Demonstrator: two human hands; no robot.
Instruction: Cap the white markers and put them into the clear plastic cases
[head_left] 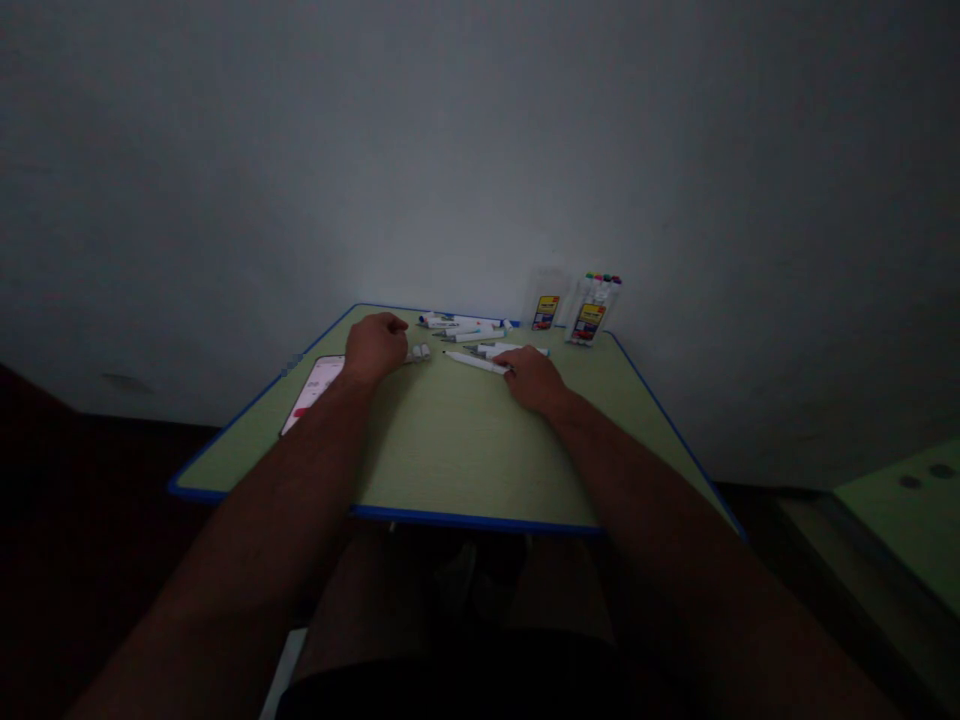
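Observation:
My right hand (531,376) is closed on the rear end of a white marker (476,362). The marker lies low over the table, its dark, uncapped tip pointing left. My left hand (376,346) is curled at the table's left side, and its fingertips are mostly hidden from me. Just right of its fingers are several small whitish marker caps (421,352). Beyond both hands, several more white markers (465,325) lie in a loose pile, some with bare dark tips. One loose cap (508,325) rests at the pile's right end.
A transparent marker case (546,312) stands by the wall. Beside it is another case (589,318) holding markers with coloured ends. A phone with a lit screen (309,392) lies under my left forearm. The pale green table (450,450) has a blue edge.

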